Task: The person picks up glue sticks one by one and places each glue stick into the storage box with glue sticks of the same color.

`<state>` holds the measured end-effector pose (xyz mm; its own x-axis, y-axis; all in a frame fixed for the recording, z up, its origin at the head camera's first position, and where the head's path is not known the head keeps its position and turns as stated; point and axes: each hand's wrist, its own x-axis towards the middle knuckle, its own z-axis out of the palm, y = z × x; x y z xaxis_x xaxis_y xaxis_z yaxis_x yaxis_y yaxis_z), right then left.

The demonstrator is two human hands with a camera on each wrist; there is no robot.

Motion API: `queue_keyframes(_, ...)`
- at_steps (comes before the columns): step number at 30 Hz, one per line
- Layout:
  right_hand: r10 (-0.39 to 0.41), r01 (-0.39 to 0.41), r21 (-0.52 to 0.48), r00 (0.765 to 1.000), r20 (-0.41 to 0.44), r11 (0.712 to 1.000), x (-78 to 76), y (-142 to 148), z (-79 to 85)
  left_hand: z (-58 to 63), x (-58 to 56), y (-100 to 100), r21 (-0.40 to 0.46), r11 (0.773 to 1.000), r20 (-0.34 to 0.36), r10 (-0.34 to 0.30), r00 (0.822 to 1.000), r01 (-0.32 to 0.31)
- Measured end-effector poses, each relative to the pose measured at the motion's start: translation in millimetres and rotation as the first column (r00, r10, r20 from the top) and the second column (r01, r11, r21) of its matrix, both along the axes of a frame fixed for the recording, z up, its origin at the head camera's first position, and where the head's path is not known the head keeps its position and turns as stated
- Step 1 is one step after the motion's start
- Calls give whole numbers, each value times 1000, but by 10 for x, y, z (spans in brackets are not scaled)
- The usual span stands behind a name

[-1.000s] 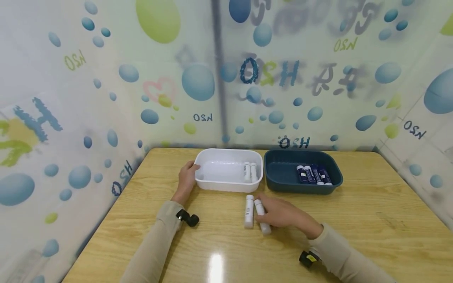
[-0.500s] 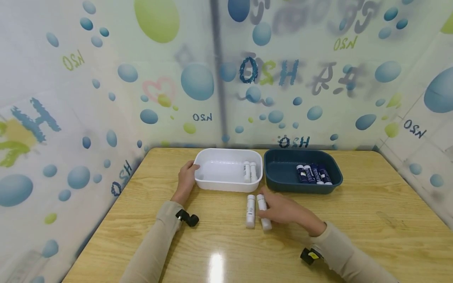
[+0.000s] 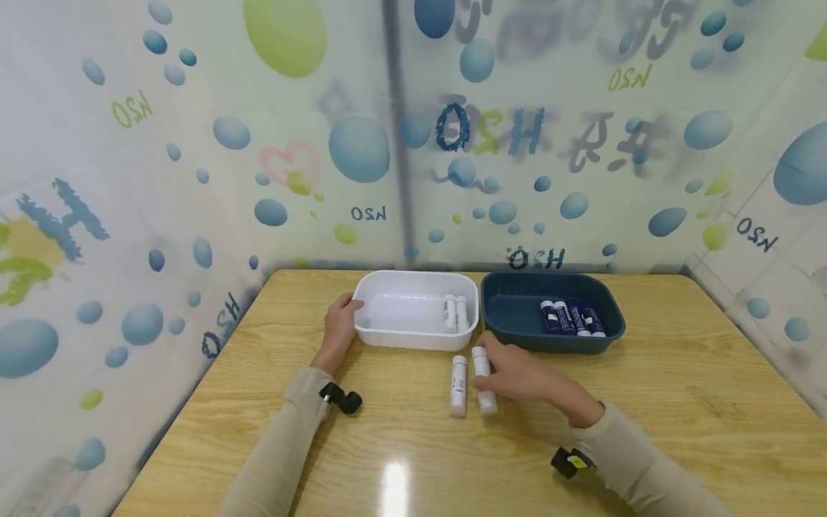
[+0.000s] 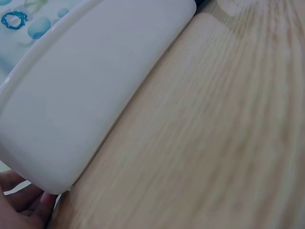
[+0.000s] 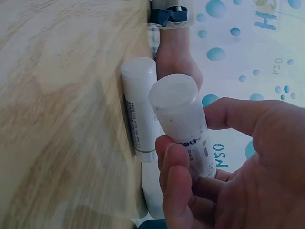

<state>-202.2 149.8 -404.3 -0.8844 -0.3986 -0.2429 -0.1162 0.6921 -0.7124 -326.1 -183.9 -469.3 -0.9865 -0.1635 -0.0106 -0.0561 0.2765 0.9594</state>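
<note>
My right hand (image 3: 520, 372) grips a white capped tube (image 3: 482, 365) between thumb and fingers, in front of the two tubs. In the right wrist view this tube (image 5: 178, 107) is tilted, with printed text on its side and the fingers curled round it. Just left of it, a second white tube (image 3: 458, 388) lies on the table. At the white tub (image 3: 413, 339), my left hand (image 3: 339, 329) holds the left end, its thumb over the rim. The left wrist view shows curled fingers (image 4: 28, 205) at the tub's lower corner. Two white tubes (image 3: 450, 314) lie at that tub's right end.
A dark blue tub (image 3: 545, 343) stands right beside the white one. Several navy tubes (image 3: 564, 318) with white ends lie in its right half. Both tubs stand near the back of the wooden table (image 3: 388, 409), close to the patterned wall (image 3: 310, 244).
My right hand has moved the held tube slightly right and away from me, up off its earlier slant. The neighbouring tube has shifted slightly right. My left hand stays on the white tub.
</note>
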Motion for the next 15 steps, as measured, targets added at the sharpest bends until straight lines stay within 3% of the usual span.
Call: queue_keyframes(15, 36, -36, -9, 999, 11, 999, -29, 24, 64, 11, 5, -5, 15, 1000, -10, -2, 1000, 2)
